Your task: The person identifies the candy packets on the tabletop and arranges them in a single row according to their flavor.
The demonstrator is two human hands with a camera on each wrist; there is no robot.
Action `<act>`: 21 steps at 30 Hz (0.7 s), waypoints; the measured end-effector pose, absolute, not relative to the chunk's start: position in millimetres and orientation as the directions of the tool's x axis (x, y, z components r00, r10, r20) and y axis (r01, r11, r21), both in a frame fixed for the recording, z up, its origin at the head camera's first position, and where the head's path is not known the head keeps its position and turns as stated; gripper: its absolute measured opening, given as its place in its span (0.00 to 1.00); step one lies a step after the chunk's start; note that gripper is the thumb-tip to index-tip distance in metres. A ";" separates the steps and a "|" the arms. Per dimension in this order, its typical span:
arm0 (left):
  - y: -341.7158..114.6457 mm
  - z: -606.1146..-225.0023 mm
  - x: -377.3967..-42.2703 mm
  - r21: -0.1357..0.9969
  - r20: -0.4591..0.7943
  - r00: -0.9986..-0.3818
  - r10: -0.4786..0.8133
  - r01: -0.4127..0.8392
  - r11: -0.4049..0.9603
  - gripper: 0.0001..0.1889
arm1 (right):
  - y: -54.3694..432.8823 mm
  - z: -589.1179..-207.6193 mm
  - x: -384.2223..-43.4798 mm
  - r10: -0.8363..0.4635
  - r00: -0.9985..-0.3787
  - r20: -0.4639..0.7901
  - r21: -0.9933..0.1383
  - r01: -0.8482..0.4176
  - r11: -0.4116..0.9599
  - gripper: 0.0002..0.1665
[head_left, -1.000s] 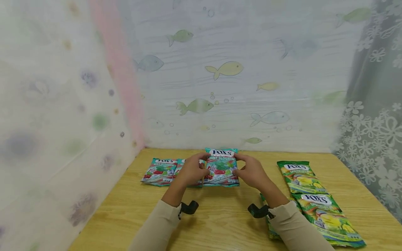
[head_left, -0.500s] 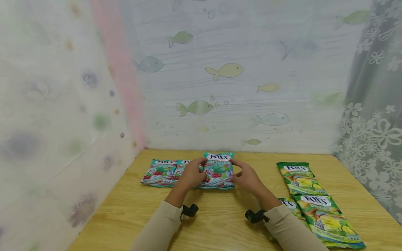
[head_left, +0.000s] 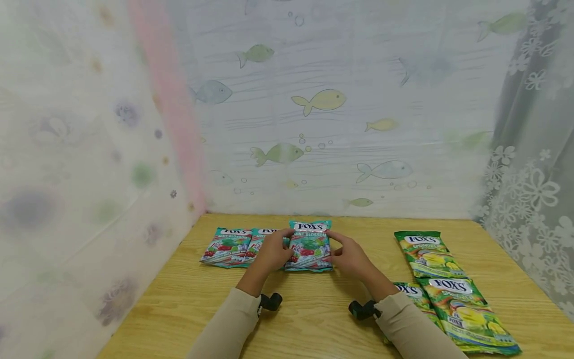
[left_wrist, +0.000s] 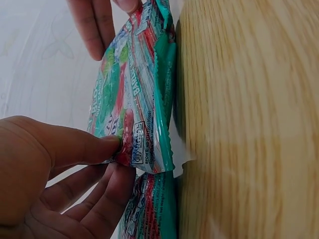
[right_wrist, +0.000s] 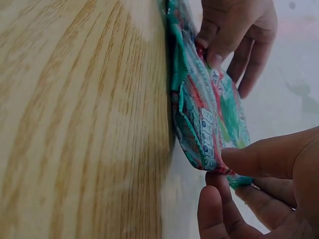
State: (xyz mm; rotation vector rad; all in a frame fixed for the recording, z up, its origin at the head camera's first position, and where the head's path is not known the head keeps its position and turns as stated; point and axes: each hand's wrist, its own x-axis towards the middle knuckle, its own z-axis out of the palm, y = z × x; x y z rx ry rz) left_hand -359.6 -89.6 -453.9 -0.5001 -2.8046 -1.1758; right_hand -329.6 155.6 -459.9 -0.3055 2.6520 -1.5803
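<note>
A teal bag of Fox's Mint Blossom candy [head_left: 309, 248] lies at the far middle of the table, held by both hands. My left hand [head_left: 272, 252] pinches its left edge, thumb on the front and fingers beneath, as the left wrist view shows. The opposite edge is gripped between thumb and fingers of my right hand [head_left: 352, 257]; in the right wrist view, the thumb [right_wrist: 269, 154] presses near the bag's corner. Two more teal candy bags, a middle one [head_left: 256, 244] and a left one [head_left: 227, 248], line up to the left. My left hand partly hides the middle one.
On the right of the wooden table [head_left: 309, 319] lie green Fox's candy bags: a back one [head_left: 430, 257], a front one [head_left: 471, 316], and one partly under the right sleeve [head_left: 414, 324]. A fish-patterned wall covering [head_left: 336, 124] stands behind the table.
The held candy bag has come down and shifted slightly left, beside the middle teal bag. Both hands moved with it, keeping their hold. More of the green bag by the right sleeve shows.
</note>
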 end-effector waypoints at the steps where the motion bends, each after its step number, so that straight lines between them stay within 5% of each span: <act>1: -89.6 -454.3 -359.8 0.684 0.176 -0.946 0.274 0.318 0.657 0.29 | 155.9 -460.7 -329.9 -0.190 -0.980 0.064 -0.873 -0.147 0.464 0.45; 21: -92.5 -461.8 -361.6 0.718 0.130 -0.956 0.264 0.274 0.640 0.28 | 159.2 -467.1 -330.8 -0.249 -0.967 0.050 -0.857 -0.170 0.487 0.43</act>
